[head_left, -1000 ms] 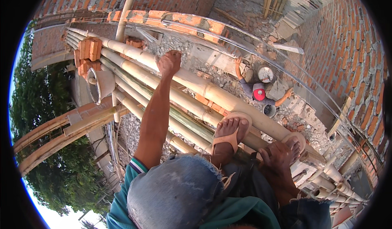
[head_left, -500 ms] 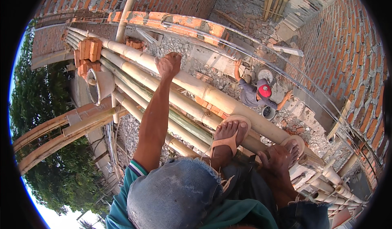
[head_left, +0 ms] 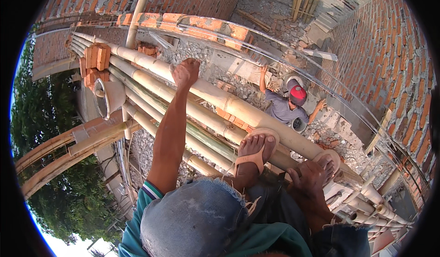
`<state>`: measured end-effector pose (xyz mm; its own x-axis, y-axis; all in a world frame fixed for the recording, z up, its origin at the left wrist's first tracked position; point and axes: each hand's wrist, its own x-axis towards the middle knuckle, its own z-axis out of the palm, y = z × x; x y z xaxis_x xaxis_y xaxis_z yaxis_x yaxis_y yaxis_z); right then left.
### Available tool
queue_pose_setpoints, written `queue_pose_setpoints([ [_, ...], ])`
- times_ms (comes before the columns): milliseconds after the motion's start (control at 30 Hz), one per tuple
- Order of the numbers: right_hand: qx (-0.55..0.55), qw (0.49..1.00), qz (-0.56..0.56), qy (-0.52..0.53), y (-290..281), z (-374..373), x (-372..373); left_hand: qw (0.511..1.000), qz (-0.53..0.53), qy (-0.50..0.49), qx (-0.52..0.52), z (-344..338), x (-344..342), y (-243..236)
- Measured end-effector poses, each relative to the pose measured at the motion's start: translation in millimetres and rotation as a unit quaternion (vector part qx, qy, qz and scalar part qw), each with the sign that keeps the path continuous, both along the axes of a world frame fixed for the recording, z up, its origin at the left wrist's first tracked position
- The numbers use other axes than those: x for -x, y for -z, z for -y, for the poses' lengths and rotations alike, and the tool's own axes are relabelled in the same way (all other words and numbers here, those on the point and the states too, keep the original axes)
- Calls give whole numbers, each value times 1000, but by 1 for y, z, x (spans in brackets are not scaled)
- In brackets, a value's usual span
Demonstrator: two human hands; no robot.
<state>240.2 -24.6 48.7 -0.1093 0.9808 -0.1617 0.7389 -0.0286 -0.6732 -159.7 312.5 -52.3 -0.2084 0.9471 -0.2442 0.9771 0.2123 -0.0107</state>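
My left hand (head_left: 186,73) is stretched forward on a bare arm, its fingers curled into a fist above the thick front bamboo pole (head_left: 215,94). A small greyish bit shows at its edge; what it holds I cannot make out. Down by my right sandal (head_left: 330,158), my right hand (head_left: 309,179) is bent, fingers curled and partly hidden, thumb a little apart. My left sandal (head_left: 264,155) rests across the bamboo. One knee in worn denim (head_left: 192,215) fills the lower middle.
Stacked bricks (head_left: 96,57) and a bucket (head_left: 112,96) stand on the poles at left. Below, a co-worker in a red cap (head_left: 298,95) has arms spread beside a dark bucket (head_left: 299,125). A brick wall (head_left: 380,60) rises at right; thin lines (head_left: 293,64) cross in front.
The view has shifted slightly, so most things sit a little further left. My hands keep nearly the same pose. The co-worker's head and shoulders have shifted slightly.
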Motion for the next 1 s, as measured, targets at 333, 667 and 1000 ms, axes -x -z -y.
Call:
queue_pose_setpoints([
  [333,-87,983,-133,97,13,12,-13,998,-14,61,-13,-2,19,13],
  [667,12,822,320,472,-21,155,-88,953,267,86,-110,-12,47,39],
  [1000,115,804,273,515,40,247,-50,828,527,178,-69,90,-134,-15],
])
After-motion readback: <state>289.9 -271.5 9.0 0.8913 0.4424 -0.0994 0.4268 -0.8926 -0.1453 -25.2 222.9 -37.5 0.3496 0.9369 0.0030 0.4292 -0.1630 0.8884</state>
